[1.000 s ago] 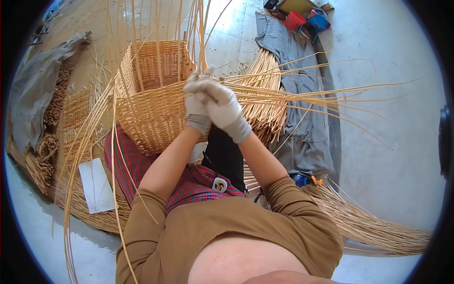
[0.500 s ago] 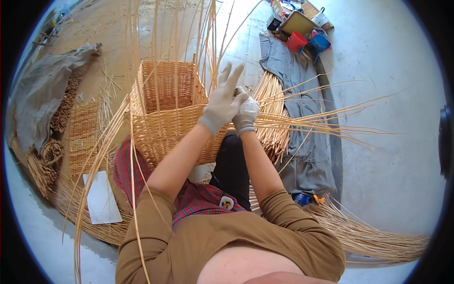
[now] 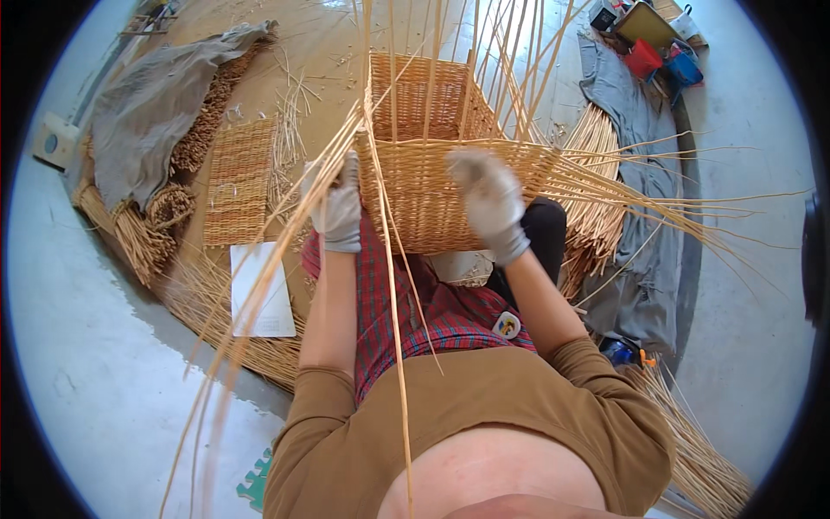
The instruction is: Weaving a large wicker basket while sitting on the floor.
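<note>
A rectangular wicker basket (image 3: 432, 199) rests against my lap, with long loose willow rods (image 3: 393, 285) sticking out of its rim and sides. My left hand (image 3: 337, 212), in a grey glove, is closed around a bunch of rods at the basket's left corner. My right hand (image 3: 491, 203), also gloved, grips the near wall of the basket just under the rim, toward its right side. The two hands are about a basket's width apart.
A flat woven mat (image 3: 242, 182) and a white sheet (image 3: 262, 290) lie to my left. Grey cloth (image 3: 156, 99) covers willow bundles at far left. More rod bundles (image 3: 596, 182) and a grey cloth (image 3: 644, 199) lie on the right, with red and blue boxes (image 3: 661, 59) beyond.
My hands were together at the basket's right corner. They have parted: the left went to the left corner and took rods, the right dropped to the near wall. The basket has turned toward me.
</note>
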Available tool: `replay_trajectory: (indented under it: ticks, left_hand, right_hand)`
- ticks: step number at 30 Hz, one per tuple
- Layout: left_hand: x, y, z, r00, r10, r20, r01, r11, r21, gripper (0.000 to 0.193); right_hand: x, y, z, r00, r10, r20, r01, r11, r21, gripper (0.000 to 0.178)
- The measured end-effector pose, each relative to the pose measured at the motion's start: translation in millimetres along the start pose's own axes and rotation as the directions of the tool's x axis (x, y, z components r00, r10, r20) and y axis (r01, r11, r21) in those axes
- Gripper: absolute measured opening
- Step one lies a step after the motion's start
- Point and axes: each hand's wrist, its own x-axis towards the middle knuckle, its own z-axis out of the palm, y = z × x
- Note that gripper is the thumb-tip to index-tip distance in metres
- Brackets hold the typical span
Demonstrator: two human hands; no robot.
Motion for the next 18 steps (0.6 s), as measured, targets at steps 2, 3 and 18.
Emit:
replay_trajectory:
  ticks: [2,3,18]
  left_hand:
    - [-7,22,33,0.938,0.337,0.078,-0.32,0.758,0.569,0.011]
    - [-10,18,25,0.892,0.425,0.15,-0.439,0.742,0.506,0.014]
    - [110,83,29,0.424,-0.688,0.589,0.273,0.717,0.641,0.053]
  right_hand:
    - [-21,-35,34,0.932,-0.229,0.28,0.252,0.966,-0.05,0.021]
    - [-28,-50,48,0.894,-0.174,0.412,0.197,0.98,-0.014,0.028]
    - [-26,-82,21,0.855,-0.219,0.47,0.295,0.951,-0.094,0.021]
